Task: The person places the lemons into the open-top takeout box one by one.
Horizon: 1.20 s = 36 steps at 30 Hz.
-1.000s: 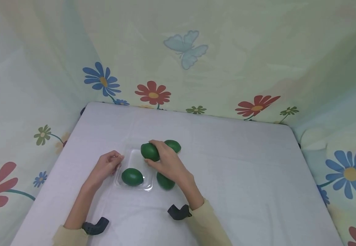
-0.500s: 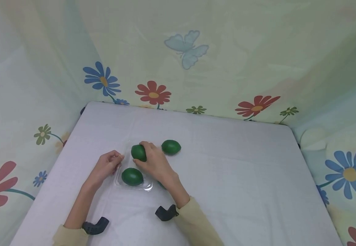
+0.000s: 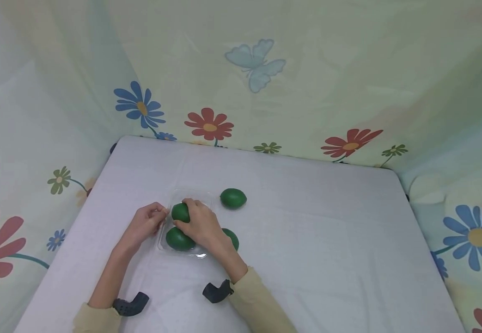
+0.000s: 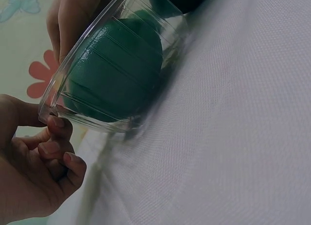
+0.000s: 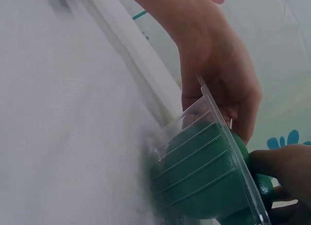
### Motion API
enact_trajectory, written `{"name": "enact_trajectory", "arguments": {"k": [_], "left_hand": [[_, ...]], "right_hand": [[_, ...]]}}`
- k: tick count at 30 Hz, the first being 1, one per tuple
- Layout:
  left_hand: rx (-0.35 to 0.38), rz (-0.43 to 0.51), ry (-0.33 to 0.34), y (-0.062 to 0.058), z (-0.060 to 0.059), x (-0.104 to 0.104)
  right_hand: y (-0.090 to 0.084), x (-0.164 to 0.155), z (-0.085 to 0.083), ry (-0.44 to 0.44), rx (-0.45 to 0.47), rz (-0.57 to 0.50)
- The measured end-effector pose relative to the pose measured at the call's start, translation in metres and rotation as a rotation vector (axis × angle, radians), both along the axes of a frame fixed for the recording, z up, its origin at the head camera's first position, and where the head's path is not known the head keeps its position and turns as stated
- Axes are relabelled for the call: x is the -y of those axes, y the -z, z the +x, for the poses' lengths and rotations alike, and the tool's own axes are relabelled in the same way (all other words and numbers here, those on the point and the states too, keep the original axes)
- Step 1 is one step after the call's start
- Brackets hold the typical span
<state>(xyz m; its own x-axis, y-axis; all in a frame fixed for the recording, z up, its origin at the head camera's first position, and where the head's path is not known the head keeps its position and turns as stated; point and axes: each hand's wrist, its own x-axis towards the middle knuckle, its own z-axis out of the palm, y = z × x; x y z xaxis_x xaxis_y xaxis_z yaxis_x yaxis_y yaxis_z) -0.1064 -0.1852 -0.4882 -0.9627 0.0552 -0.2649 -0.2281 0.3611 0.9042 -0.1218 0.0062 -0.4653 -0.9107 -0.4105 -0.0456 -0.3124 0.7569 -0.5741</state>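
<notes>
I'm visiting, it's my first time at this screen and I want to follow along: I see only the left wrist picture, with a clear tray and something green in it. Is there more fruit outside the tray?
Observer: Yes, to the right of the clear tray lie two green fruits, one farther back and one nearer.
Visitor: And what's reaching in at the top of my picture?
Observer: The right hand, which grips the farther fruit of the two at the tray.
Visitor: Is anything worn just out of my sight?
Observer: Yes, a dark curved device beside the left cuff.
</notes>
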Motion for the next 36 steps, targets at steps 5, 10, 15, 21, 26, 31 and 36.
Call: {"name": "enact_trajectory", "arguments": {"k": [5,10,15,21,26,31,36], "left_hand": [[-0.003,-0.008,0.008,0.0,0.0,0.0],[-0.004,-0.01,0.01,-0.001,0.001,-0.001],[-0.003,0.002,0.005,-0.003,0.002,0.0],[0.003,0.007,0.006,-0.001,0.002,0.001],[0.006,0.011,0.002,-0.001,0.001,0.001],[0.009,-0.002,0.002,0.002,0.0,0.001],[0.008,-0.003,0.002,0.0,0.0,0.001]], "right_hand": [[0.0,0.0,-0.002,-0.032,0.002,0.015],[0.0,0.0,-0.003,-0.063,0.005,0.043],[-0.002,0.001,-0.004,-0.068,0.013,0.045],[-0.005,0.0,-0.006,-0.085,0.048,0.057],[-0.01,-0.004,-0.01,-0.101,0.077,0.068],[-0.012,-0.007,-0.01,-0.119,0.072,0.072],[-0.014,-0.008,-0.01,-0.114,0.053,0.083]]}}
